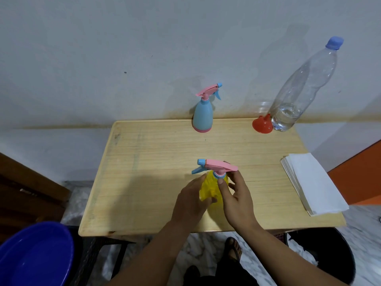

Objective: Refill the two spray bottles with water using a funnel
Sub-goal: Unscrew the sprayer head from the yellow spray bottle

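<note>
Both hands work on the yellow spray bottle [210,188], which stands on the tabletop [156,162] toward the middle of the near edge. The left hand [191,201] is wrapped around the bottle's yellow body from the left side, fingers curled over it. The right hand [237,201] is at the neck: thumb and fingertips pinch the blue collar just under the pink trigger head [220,165], whose blue nozzle points left. The head sits on the bottle; whether it is screwed tight cannot be told. The second spray bottle [203,116], pale blue with a pink base and a pink-and-blue trigger head, stands upright at the far edge of the tabletop, near its middle, against the wall, untouched. Toward the far right corner a red funnel [262,126] rests wide mouth down, spout up, touching or just beside a tall clear water bottle [299,93] with a blue cap; that bottle holds only a little water at the bottom. A stack of white paper napkins [315,182] lies along the right edge, well apart from the hands. Off the tabletop, a blue basin [35,256] sits low by the near left corner, and a dark bin [321,256] with white scraps in it stands below the near right corner.
</note>
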